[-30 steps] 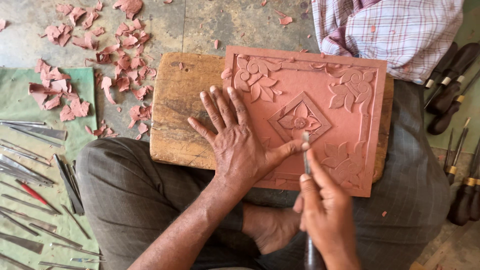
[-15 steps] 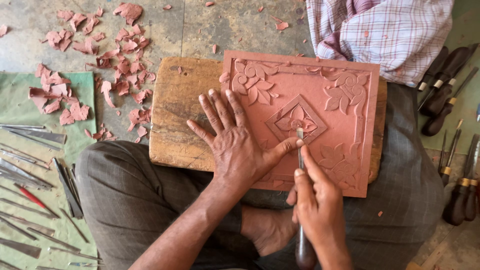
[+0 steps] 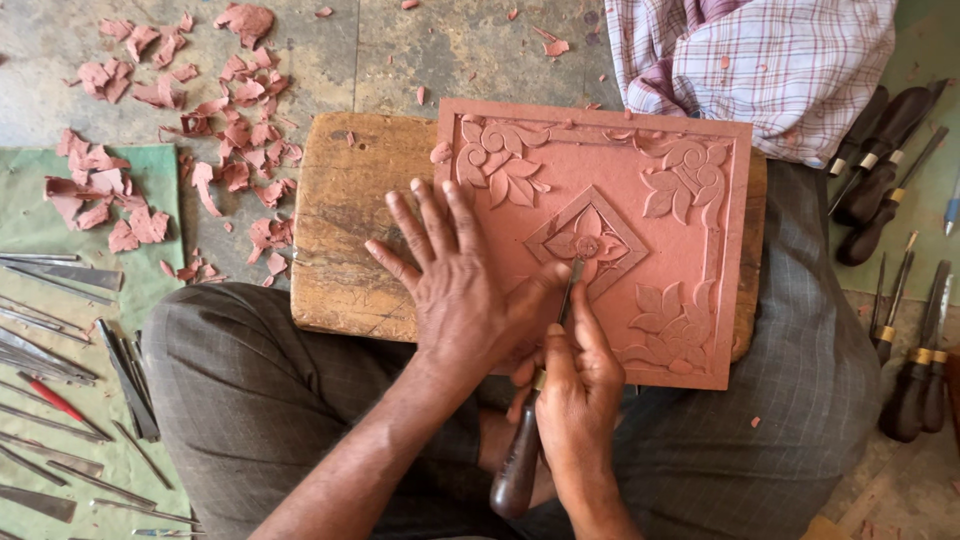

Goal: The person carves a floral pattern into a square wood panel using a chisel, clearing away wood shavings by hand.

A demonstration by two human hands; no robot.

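Head view: right hand (image 3: 578, 385) grips a wooden-handled chisel (image 3: 535, 415), blade on the central flower of the red carved tile (image 3: 640, 150). Left hand (image 3: 460, 280) lies flat, fingers spread, across the tile's left edge and wooden board (image 3: 350, 220) on the lap.

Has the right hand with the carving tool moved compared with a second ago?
Yes. The right hand has slid the carving tool up the clay tile, its tip now nearer the central flower, beside the left hand.
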